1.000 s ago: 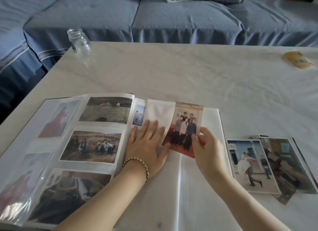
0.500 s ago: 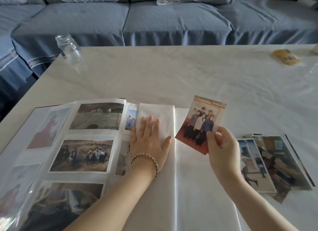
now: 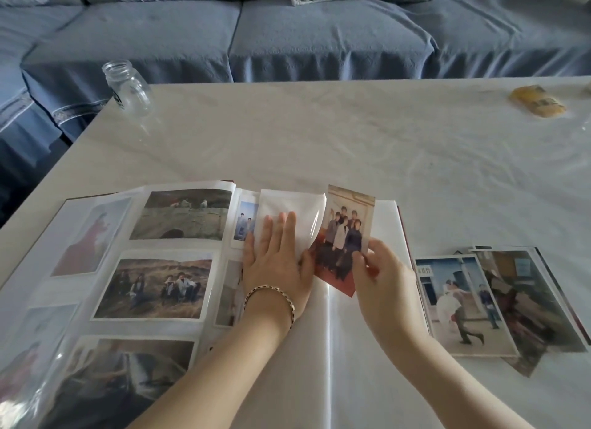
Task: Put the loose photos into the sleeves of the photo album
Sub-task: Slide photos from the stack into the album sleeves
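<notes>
Head view, right hand (image 3: 385,284) pinching one photo (image 3: 344,230)

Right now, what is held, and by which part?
Right hand pinches the glossy group photo by its lower right edge; left hand presses the clear sleeve.

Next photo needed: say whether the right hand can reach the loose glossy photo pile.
Likely yes: the loose glossy photo pile lies uncovered beside the right hand, though that hand pinches a group portrait photo.

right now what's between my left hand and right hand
In the head view, the group photo: the right hand pinches its lower right edge, and its left edge meets the clear sleeve under the left hand.
</notes>
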A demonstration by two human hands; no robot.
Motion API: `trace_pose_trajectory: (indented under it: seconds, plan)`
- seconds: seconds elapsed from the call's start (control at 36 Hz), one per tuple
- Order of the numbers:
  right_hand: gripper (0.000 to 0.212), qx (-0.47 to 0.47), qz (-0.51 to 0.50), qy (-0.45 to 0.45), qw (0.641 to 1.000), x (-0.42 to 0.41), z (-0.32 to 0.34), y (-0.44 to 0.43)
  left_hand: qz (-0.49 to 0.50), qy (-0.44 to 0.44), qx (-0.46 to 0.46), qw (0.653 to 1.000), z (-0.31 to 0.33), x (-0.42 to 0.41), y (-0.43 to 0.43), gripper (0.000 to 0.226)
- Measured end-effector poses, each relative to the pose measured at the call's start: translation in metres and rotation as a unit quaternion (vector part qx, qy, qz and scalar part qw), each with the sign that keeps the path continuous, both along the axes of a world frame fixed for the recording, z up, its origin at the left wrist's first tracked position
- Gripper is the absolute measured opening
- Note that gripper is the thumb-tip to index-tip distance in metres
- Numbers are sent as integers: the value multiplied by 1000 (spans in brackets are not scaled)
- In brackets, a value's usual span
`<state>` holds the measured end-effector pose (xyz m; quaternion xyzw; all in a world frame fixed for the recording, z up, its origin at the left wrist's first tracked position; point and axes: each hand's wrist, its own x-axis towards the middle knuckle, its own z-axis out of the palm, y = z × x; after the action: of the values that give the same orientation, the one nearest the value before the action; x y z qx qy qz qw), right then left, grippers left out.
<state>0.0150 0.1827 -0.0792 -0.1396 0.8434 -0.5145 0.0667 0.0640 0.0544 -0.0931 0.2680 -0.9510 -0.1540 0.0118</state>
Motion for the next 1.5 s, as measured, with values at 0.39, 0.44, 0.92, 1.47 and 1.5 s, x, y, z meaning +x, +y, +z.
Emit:
trace_pose_trajectory:
  seconds: [0.39,0.44,0.92,1.47,1.5]
  plan:
    - [17,-40,23,-303,952,-31,3,-7,-2,71,56,996,6,3,-1,35]
    - [11,-17,38,-303,952,-37,3,-12,-24,50,55,997,10,6,-4,37]
    - [25,39,85,-135,986,-43,8,-27,-81,-162,-121,976,34,41,-46,110]
    - [22,-36,52,-284,957,-31,21,-43,-84,-131,-84,984,31,41,-50,102]
    - [20,-34,52,-277,959,-30,20,-43,-85,-131,-84,984,31,41,-50,101]
